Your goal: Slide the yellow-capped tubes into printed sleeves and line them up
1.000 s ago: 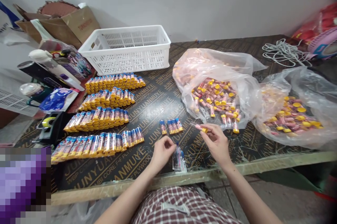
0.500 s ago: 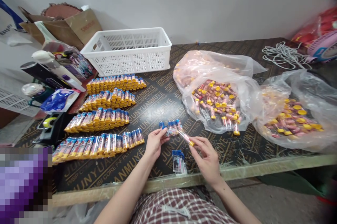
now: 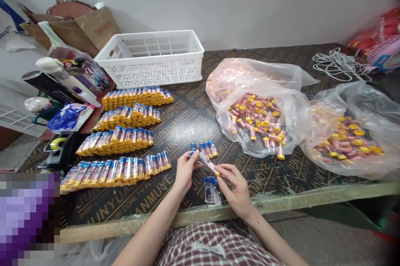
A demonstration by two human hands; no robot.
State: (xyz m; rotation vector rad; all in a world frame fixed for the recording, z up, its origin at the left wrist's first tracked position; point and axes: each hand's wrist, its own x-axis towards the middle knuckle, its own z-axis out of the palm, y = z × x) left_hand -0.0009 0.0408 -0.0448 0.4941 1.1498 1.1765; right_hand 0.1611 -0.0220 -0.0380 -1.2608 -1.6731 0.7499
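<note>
My left hand (image 3: 186, 171) pinches the far end of a slim clear tube (image 3: 210, 165), where a blue-topped printed film sleeve partly shows between the fingers. On the tube's yellow cap, the fingertips of my right hand (image 3: 236, 189) are closed. How far the sleeve covers the tube is hard to make out. Just behind the tube lie several blue-topped tubes (image 3: 206, 149) side by side. A small pile of flat printed sleeves (image 3: 212, 191) rests near the table edge, beside my right hand.
Rows of blue-and-yellow tubes (image 3: 115, 170) fill the left side. Behind them stands a white plastic basket (image 3: 159, 70). To the right, clear bags (image 3: 293, 128) hold pink tubes with yellow caps. A tape dispenser (image 3: 59, 151) sits far left; a coiled cord (image 3: 339, 64) lies far right.
My right hand has moved left with the tube, bringing its far end to my left fingers. The blue-topped tubes behind are now more visible.
</note>
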